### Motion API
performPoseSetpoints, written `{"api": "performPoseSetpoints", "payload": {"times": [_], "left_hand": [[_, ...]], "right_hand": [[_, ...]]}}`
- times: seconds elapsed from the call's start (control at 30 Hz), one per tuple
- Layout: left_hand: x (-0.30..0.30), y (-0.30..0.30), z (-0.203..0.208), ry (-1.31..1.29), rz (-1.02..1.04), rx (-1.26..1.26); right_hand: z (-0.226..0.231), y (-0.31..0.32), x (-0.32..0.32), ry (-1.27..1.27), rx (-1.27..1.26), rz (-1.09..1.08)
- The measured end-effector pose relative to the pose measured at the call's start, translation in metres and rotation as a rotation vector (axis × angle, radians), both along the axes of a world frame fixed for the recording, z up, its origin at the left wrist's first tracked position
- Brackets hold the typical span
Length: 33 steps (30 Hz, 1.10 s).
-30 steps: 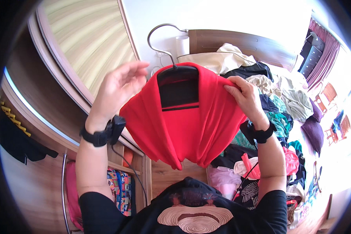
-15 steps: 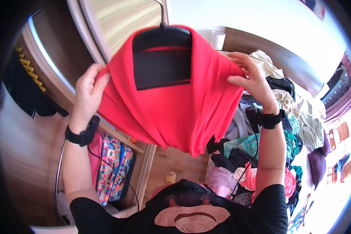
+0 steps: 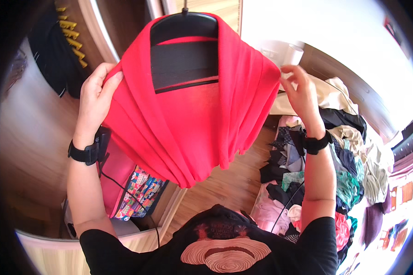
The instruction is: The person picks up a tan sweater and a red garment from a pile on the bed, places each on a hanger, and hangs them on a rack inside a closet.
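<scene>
A red draped garment (image 3: 188,133), perhaps a cardigan or top, hangs in front of me on a black hanger (image 3: 183,57). Its neckline frames the hanger's dark middle, and a thin black bar crosses below. My left hand (image 3: 96,98) pinches the fabric at the left shoulder, thumb in front. At the right shoulder edge is my right hand (image 3: 303,96), its thumb and fingers curved and apart, the tips close to or touching the cloth. Both wrists wear black straps (image 3: 317,143) with cables.
On the right, a heap of mixed clothes (image 3: 348,183) covers a bed with a wooden headboard (image 3: 344,68). To the left, an open wardrobe holds dark clothes (image 3: 55,55), yellow hangers (image 3: 71,34) and a patterned folded item (image 3: 140,195). A white cylinder (image 3: 293,55) stands near the headboard.
The garment and hanger appear slightly higher and further left. My right hand's fingers have slid off the shoulder to its edge and spread apart. My left hand keeps its pinch.
</scene>
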<state>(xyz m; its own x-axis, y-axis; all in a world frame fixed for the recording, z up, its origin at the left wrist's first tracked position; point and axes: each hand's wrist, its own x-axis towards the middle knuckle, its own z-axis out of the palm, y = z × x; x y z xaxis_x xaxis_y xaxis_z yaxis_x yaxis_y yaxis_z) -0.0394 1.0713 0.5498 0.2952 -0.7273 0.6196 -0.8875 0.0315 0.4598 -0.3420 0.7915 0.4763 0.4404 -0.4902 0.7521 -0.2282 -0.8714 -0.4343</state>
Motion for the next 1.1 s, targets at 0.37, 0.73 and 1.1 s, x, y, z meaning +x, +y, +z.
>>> {"api": "performPoseSetpoints", "payload": {"times": [0.37, 0.73, 1.1], "left_hand": [[0.027, 0.053, 0.008, -0.071, 0.144, -0.029], [0.055, 0.106, 0.031, 0.058, 0.320, 0.059], [-0.001, 0.121, 0.016, 0.356, 0.504, -0.125]], "right_hand": [[0.062, 0.115, 0.154, -0.146, -0.805, 0.101], [0.080, 0.155, 0.232, -0.052, -0.366, 0.574], [0.087, 0.183, 0.210, 0.004, 0.867, 1.714]]}}
